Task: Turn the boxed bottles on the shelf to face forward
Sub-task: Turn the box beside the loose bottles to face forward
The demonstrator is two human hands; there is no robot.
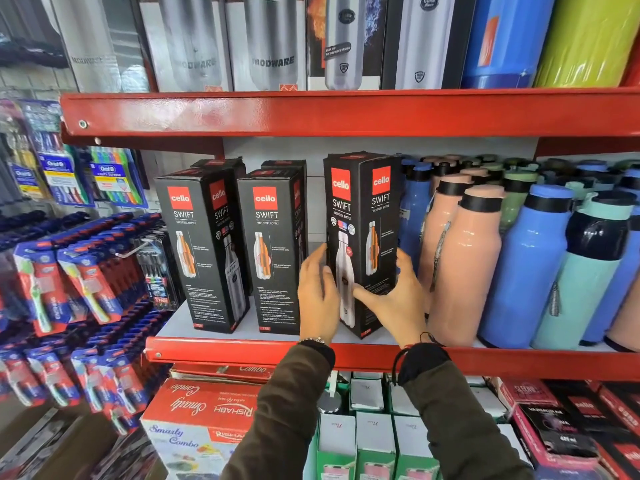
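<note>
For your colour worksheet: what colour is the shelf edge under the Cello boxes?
Red shelf edge, head view.

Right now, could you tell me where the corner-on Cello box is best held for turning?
Grip the rightmost Cello box low on its two side faces, from the front, as the left hand and right hand do. It stands tall and narrow, corner forward, so a low two-sided hold probably twists it without tipping.

The black bottle boxes [362,237] read "cello SWIFT" (red logo squares); grey boxes [273,43] above say "MODWARE"; toothbrush packs [107,174] show "Oral-B"; the red carton [204,410] below, "Smarty Combo".
</note>
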